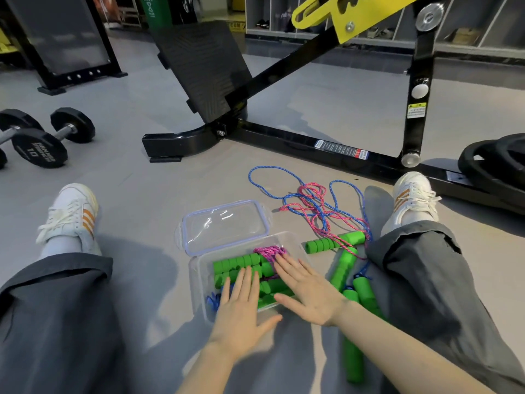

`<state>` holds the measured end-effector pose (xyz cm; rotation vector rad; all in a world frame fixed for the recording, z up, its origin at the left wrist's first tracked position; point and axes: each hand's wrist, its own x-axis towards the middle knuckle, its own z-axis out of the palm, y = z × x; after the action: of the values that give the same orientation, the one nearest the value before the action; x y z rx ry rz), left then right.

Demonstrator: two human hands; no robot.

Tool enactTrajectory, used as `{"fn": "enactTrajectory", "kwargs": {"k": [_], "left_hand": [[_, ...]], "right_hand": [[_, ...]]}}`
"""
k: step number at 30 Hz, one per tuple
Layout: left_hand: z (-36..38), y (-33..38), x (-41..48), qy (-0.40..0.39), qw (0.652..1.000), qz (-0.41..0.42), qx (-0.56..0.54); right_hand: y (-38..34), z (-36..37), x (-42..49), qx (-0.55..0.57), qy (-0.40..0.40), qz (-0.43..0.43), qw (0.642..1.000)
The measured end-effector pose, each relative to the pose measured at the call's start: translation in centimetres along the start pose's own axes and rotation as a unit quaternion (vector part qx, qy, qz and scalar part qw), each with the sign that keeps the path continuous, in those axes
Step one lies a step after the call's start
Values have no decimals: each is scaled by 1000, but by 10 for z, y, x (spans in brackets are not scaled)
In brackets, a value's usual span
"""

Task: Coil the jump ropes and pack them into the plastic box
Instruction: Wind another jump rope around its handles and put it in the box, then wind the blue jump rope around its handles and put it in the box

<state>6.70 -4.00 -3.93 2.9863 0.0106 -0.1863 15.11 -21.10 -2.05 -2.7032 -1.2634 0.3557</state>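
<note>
A clear plastic box point(199, 268) sits on the floor between my legs, holding green-handled jump ropes point(238, 265) with a pink coil point(270, 251) and a bit of blue rope point(213, 301). My left hand point(241, 311) and my right hand point(306, 294) lie flat, fingers straight, pressing down on the ropes in the box. The clear lid point(225, 226) lies just behind the box. To the right, loose blue rope point(272, 183) and pink rope point(312, 200) lie tangled on the floor with several green handles point(343, 268).
A black and yellow gym machine frame point(312, 143) runs across the floor behind the ropes. Dumbbells point(39, 146) lie at the left, weight plates point(494, 163) at the right. My legs and white shoes point(71, 214) flank the box.
</note>
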Motion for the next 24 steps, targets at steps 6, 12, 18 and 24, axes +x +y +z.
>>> {"fn": "enactTrajectory", "kwargs": {"k": [6,12,18,24], "left_hand": [[10,87,-29,66,991,84,-83],[47,168,-42,-95,983,84,-130],[62,169,-44,-150,969,76,-180],[56,161,-50,-141,965,68,-211]], "right_hand": [[21,8,-70,45,47,176,982],[38,40,-131,100,-85,344,930],[29,49,-141,166,-3,319,933],[17,45,-131,217,46,342,913]]}}
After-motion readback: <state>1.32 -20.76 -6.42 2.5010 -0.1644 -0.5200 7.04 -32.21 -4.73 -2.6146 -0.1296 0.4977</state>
